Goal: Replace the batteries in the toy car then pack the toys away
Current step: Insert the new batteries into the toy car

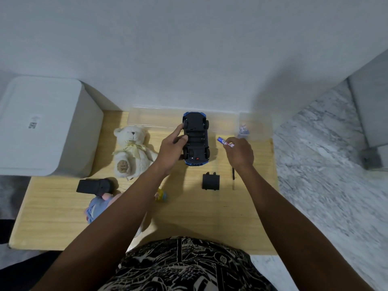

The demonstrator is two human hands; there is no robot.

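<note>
A blue toy car (196,138) lies upside down on the wooden table (210,217), its battery bay uncovered and dark. My left hand (173,147) grips the car's left side. My right hand (239,152) is to the right of the car and pinches a blue, white and red battery (225,142). The black battery cover (211,181) lies below the car, with a thin screwdriver (233,178) to its right. More batteries (243,130) sit at the table's far right corner inside a clear container.
A white teddy bear (131,151) sits left of the car. A black remote control (94,186), a blue-and-pink plush toy (98,206) and a small yellow figure (161,195) lie nearer me. A clear plastic box (155,117) stands against the wall. A white bin (39,124) is at left.
</note>
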